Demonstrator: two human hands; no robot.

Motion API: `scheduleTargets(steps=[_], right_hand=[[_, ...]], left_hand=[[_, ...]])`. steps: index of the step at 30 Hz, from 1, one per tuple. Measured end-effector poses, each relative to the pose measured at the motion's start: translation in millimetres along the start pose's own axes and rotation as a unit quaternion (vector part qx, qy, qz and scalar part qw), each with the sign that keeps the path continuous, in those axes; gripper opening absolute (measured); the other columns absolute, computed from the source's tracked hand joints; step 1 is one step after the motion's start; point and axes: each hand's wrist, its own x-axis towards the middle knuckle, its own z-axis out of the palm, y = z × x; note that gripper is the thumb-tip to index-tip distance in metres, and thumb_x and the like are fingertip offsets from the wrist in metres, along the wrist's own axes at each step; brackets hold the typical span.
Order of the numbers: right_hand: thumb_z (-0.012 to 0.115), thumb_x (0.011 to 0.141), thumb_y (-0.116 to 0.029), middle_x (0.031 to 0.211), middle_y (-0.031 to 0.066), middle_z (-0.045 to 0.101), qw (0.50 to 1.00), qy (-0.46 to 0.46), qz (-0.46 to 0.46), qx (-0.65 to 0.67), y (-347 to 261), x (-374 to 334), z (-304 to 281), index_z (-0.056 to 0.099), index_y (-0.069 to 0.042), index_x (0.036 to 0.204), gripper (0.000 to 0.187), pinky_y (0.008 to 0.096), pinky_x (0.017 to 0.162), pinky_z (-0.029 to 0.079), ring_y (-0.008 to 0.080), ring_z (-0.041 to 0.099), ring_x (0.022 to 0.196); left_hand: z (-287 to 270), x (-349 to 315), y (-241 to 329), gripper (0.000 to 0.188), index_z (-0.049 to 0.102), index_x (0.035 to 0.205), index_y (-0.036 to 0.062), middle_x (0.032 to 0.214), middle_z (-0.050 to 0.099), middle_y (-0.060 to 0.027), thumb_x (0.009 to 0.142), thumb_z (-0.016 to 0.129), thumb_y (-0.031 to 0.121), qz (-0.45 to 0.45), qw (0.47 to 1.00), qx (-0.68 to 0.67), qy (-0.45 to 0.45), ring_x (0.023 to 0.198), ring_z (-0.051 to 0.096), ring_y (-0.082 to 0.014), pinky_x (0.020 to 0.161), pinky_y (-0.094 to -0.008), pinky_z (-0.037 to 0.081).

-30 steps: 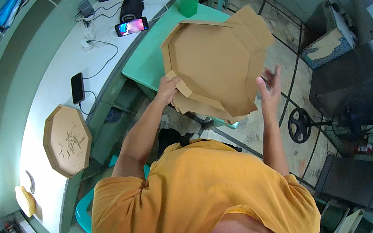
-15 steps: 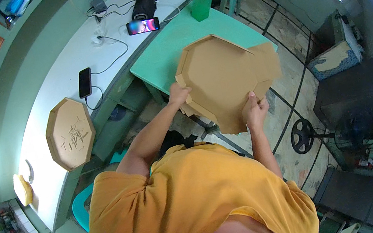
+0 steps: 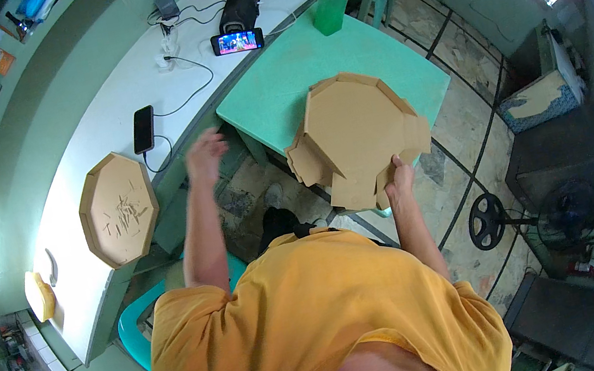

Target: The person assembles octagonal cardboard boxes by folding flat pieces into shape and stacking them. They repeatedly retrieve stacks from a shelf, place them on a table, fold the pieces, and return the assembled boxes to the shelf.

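An eight-sided brown cardboard box piece (image 3: 357, 120) with raised sides and loose flaps rests partly on the green table (image 3: 259, 97), its near part reaching past the edge. My right hand (image 3: 399, 180) pinches its near right edge, thumb on top. My left hand (image 3: 207, 159) is in the air, off the cardboard, between the green table and the white counter; its fingers are smeared by motion. On the counter lies a second eight-sided cardboard tray (image 3: 100, 242), with several small cardboard scraps (image 3: 125, 212) inside.
The white counter (image 3: 86, 287) holds a phone (image 3: 143, 130) on a cable, a lit phone (image 3: 238, 42) leaning on a black cylinder (image 3: 241, 4), and a yellow object (image 3: 40, 295). A green bottle (image 3: 330, 5) stands at the table's far corner. A teal chair (image 3: 132, 327) is at my left.
My left hand has let go of the cardboard and moved left. The cardboard has come down onto the table, and a flap now shows on its left. My right hand still holds it.
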Motion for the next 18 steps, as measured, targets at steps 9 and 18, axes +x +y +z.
scheduleTargets(steps=[9, 18], right_hand=[[0.056, 0.095, -0.018, 0.117, 0.0107, 0.059, 0.987, -0.017, 0.158, -0.009, 33, 11, -44, 0.052, -0.004, 0.120, 0.029, 0.0452, 0.085, 0.051, 0.0257, 0.059, 0.105], [0.063, 0.083, -0.023, 0.119, 0.0112, 0.058, 0.448, -0.212, -0.481, -0.723, -15, -20, -75, 0.060, -0.009, 0.115, 0.035, 0.0404, 0.097, 0.046, 0.0316, 0.056, 0.109]], left_hand=[[-229, 4, -10, 0.042, 0.059, 0.122, 0.0031, 0.108, 0.066, -0.0182, 0.093, 0.055, 0.033, 0.083, 0.682, 0.586, 0.429, 0.096, 0.063, -0.0372, 0.083, -0.0442, 0.050], [119, -19, 25, 0.033, 0.048, 0.127, 0.0092, 0.106, 0.063, -0.0204, 0.096, 0.043, 0.016, 0.011, 0.868, 0.423, -0.259, 0.099, 0.060, -0.0401, 0.086, -0.0470, 0.047]])
